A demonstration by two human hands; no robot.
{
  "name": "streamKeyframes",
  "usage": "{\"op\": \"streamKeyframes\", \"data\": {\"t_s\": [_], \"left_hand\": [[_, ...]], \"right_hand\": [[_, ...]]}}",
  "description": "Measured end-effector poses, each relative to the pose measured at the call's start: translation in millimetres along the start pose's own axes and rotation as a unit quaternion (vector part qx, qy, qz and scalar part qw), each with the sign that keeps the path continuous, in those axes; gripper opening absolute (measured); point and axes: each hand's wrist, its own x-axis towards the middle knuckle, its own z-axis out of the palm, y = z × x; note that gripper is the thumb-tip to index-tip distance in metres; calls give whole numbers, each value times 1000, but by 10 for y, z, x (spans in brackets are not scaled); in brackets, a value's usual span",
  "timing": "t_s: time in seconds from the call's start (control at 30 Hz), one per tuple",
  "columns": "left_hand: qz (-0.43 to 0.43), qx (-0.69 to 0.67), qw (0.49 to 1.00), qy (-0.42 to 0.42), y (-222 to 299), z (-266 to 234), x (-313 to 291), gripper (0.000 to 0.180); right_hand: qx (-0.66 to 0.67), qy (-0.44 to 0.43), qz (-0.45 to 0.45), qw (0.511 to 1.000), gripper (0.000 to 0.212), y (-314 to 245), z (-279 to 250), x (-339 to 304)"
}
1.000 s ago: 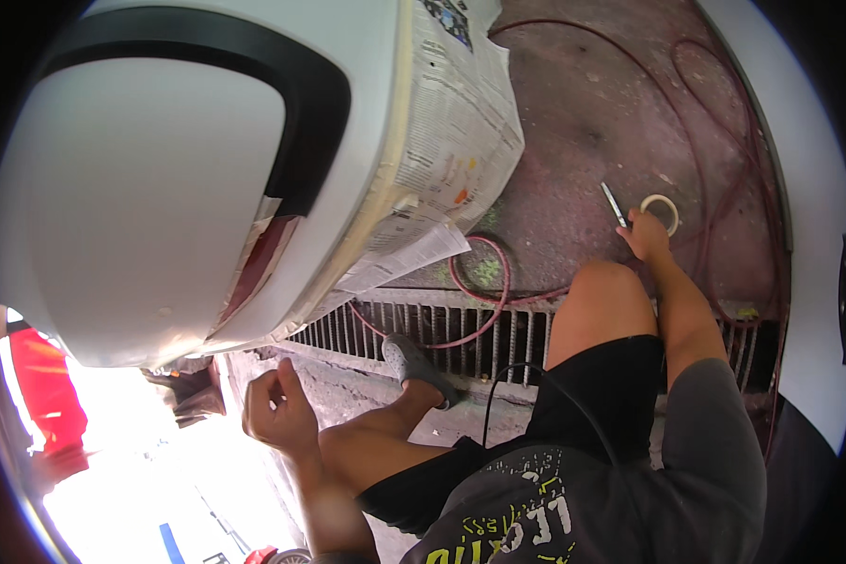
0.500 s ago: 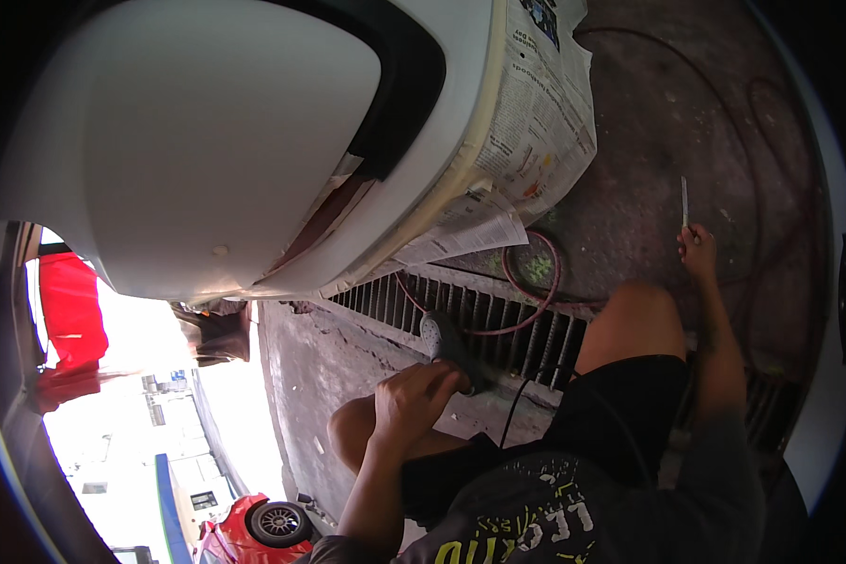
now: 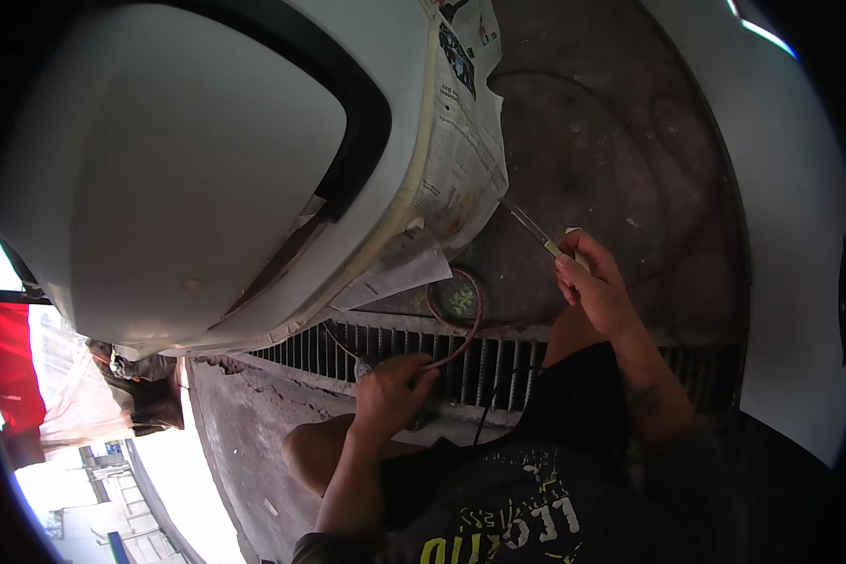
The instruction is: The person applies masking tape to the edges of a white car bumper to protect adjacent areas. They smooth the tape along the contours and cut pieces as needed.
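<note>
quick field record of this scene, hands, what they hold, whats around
setting: person crouched beside a white car body panel masked with newspaper
left hand: low over a metal floor grate, at a small round object that is too unclear to identify
right hand: raised, gripping a thin blade-like tool with a pale handle
hose: reddish hose looped on the concrete floor and over the grate
contact: tool tip near the newspaper edge; touching cannot be told
</note>
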Motion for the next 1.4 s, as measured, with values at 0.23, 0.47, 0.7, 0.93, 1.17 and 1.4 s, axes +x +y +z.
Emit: {"op": "streamKeyframes", "data": {"t_s": [0.23, 0.47, 0.7, 0.93, 1.17, 1.4], "left_hand": [[55, -30, 998, -10, 163, -66, 40, 25], [70, -46, 996, 33, 6, -109, -148, 27], [71, -55, 995, 43, -76, -59, -215, 27], [63, -57, 996, 40, -30, -158, -163, 27], [74, -83, 991, 71, 6, -195, -185, 27], [86, -82, 990, 72, 4, -227, -195, 26]], "right_hand": [[-140, 21, -28, 990, 14, -115, 224, -12], [-156, -10, -23, 987, 12, -417, 533, -87], [-432, 6, -470, 770, 26, -707, 1306, 283], [-472, 14, -552, 688, 37, -715, 1678, 573], [-492, 13, -555, 671, 37, -747, 1698, 649], [-470, 0, -552, 689, 40, -757, 1808, 670]]}}
